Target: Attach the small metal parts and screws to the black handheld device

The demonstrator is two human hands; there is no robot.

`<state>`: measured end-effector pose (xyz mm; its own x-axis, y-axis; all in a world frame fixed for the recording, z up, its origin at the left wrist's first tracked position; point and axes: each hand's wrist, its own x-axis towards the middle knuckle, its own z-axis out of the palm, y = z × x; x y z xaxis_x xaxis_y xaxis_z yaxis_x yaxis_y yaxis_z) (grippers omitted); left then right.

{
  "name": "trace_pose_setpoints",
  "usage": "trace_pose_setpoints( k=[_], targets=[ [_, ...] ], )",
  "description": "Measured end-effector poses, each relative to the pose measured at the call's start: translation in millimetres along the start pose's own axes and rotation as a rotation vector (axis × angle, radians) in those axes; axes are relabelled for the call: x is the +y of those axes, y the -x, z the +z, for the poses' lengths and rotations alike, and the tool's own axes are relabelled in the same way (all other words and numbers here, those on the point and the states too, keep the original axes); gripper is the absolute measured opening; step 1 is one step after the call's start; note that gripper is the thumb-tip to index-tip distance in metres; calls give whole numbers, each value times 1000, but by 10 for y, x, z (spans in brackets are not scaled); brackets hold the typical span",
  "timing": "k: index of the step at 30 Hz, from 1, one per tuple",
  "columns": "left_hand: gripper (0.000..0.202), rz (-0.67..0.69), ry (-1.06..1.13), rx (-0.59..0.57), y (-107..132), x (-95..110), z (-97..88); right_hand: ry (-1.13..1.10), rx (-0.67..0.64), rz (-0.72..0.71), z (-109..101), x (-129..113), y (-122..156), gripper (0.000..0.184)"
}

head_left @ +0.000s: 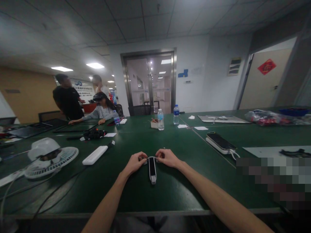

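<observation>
A slim black and silver device [152,168] lies lengthwise on the green table [170,191], pointing toward me. My left hand [136,162] pinches its far end from the left, fingers curled closed. From the right, my right hand [167,157] grips the same far end, fingers also closed. Both forearms reach in from the near table edge. What the fingertips touch at the top of the device is too small to make out.
A white fan [50,157] lies at the left with cables, next to a white bar-shaped object [95,154]. A phone on a white power bank [220,142] sits to the right. Two water bottles [160,119] stand mid-table. Three people are at the far left [68,100].
</observation>
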<state>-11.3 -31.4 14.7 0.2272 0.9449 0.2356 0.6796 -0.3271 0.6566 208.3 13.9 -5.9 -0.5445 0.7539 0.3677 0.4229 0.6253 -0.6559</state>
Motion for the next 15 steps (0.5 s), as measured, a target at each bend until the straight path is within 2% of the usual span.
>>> trace_pose_setpoints(
  k=[9,15],
  targets=[
    [23,7,-1,12,-6,-7,6,6,32,-34,28,40,-21,11],
    [24,13,-7,24,-18,-47,13,-15,15,-35,55,57,-64,16]
  ],
)
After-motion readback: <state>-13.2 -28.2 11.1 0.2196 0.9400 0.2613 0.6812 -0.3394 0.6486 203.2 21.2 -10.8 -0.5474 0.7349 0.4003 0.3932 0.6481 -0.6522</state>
